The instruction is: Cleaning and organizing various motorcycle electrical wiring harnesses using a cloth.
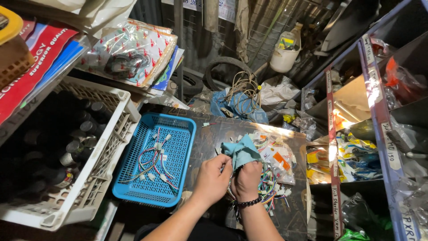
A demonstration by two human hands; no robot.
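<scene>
My left hand (213, 177) and my right hand (246, 180) meet over a dark board (214, 134), both closed around a teal cloth (240, 151) that sticks up between them. A wire harness seems tucked under the cloth, mostly hidden by my fingers. To the right of my hands lies a heap of coloured wire harnesses (273, 184) with white plugs and small plastic bags. A black bead bracelet sits on my right wrist.
A blue plastic basket (133, 187) to the left holds several wire harnesses. Beside it stands a white crate (100, 176) of dark cylinders. Shelves (376, 116) of bagged parts rise on the right. A tyre (227, 67), a cable coil and a white jug lie behind the board.
</scene>
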